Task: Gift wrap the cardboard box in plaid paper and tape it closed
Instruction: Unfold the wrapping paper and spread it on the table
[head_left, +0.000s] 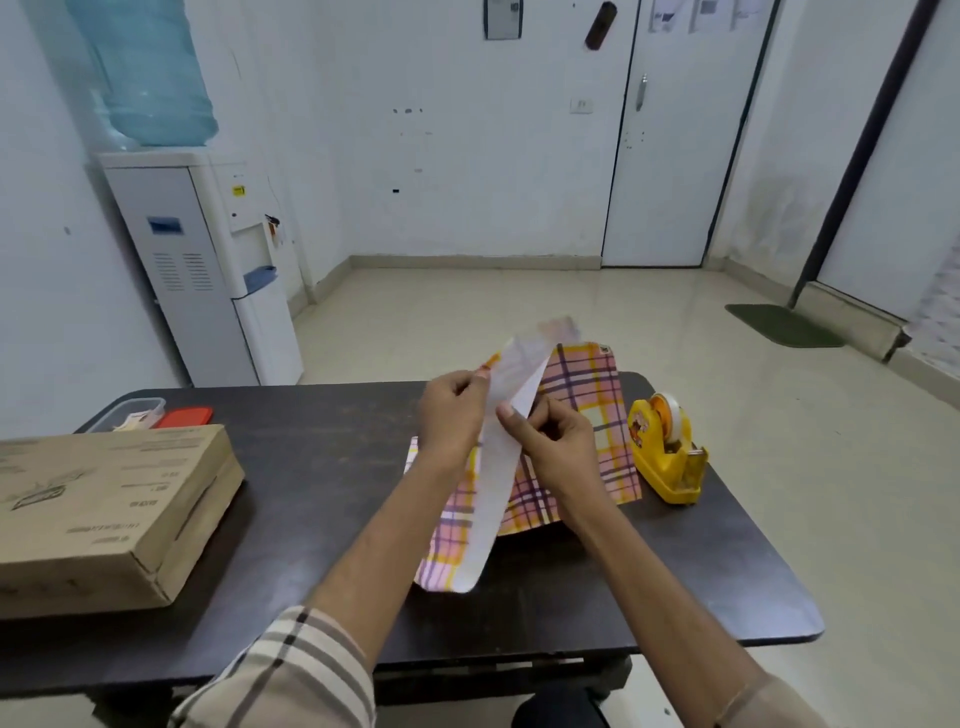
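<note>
Left hand (451, 413) above the counter (322, 467), fingers (467, 383) curled, pinching the lifted edge of the plaid paper (587, 395). Right hand (558, 447) just beside, fingers (540, 415) and thumb gripping the same white-backed fold. Rest of the sheet flat on the counter. Cardboard box (114, 499) at left, well apart, bare counter between. Yellow tape dispenser (667, 454) just beside the paper, near the right edge.

Pink-yellow plaid paper (587, 415), yellow tape dispenser (667, 457).
</note>
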